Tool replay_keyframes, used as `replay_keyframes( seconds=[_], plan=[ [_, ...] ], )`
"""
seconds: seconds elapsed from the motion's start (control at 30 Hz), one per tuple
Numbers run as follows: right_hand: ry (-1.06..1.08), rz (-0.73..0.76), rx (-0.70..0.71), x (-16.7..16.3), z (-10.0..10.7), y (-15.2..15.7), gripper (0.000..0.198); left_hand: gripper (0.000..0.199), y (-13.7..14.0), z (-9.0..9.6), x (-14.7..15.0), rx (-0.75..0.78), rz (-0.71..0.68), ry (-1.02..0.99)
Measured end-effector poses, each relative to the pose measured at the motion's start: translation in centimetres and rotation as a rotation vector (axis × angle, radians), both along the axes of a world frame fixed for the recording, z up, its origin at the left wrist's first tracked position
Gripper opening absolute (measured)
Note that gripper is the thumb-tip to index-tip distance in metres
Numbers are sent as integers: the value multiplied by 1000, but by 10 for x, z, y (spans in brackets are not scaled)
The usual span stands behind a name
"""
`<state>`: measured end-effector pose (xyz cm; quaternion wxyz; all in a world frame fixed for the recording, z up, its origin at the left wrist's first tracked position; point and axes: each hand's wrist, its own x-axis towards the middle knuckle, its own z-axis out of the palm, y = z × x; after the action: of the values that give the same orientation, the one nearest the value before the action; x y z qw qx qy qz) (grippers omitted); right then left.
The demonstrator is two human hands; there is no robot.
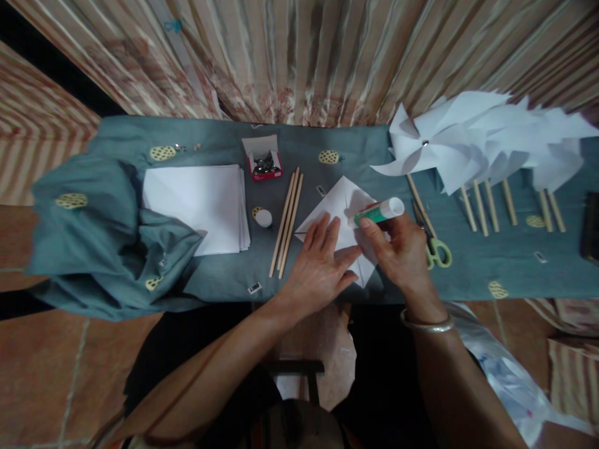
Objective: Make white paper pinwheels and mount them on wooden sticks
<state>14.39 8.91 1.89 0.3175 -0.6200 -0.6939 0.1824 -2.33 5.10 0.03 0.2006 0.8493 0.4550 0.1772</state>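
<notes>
Over the counter (477,268), I splay left fingers (332,233) on likely flimsy paper (339,199), right fingers (400,229) gripping the glue stick (374,214) by its stiff-looking barrel

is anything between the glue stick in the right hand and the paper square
Nothing visible: the right hand holds the glue stick with one end at the paper square. The left hand rests on the paper alongside, not between.

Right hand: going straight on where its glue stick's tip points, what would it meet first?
Probably fingers of the left hand, lying on the white paper beyond the glue stick; depth is unclear, so it might pass above.
</notes>
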Motion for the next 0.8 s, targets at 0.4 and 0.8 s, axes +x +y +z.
replay_keyframes(
  seconds=[0.4, 0.8],
  plan=[
    [-139, 9, 42, 1, 3, 0, 34, 43, 0, -1, 0, 12, -5, 12],
    [-107, -7, -8, 6, 2, -5, 38, 44, 1, 2, 0, -4, -5, 16]
  ],
)
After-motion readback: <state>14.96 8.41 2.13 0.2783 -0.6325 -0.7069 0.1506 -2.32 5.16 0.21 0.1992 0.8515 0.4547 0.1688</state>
